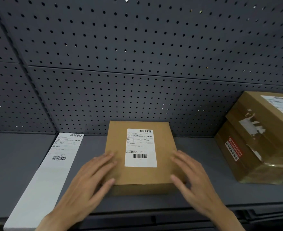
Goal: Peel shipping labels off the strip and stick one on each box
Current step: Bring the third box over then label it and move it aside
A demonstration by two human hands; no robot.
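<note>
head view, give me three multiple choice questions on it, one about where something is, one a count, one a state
1. Where does the label strip lie?
A. left of the middle box
B. on top of the middle box
C. right of the stacked boxes

2. How many printed labels remain on the strip?
A. none
B. one
C. three

3. What state is the middle box in?
A. open
B. unlabelled
C. closed and labelled

Answers:
1. A, it lies on the grey shelf beside the left hand.
2. B, only its far end is printed.
3. C, a white shipping label sits on its lid.
</note>
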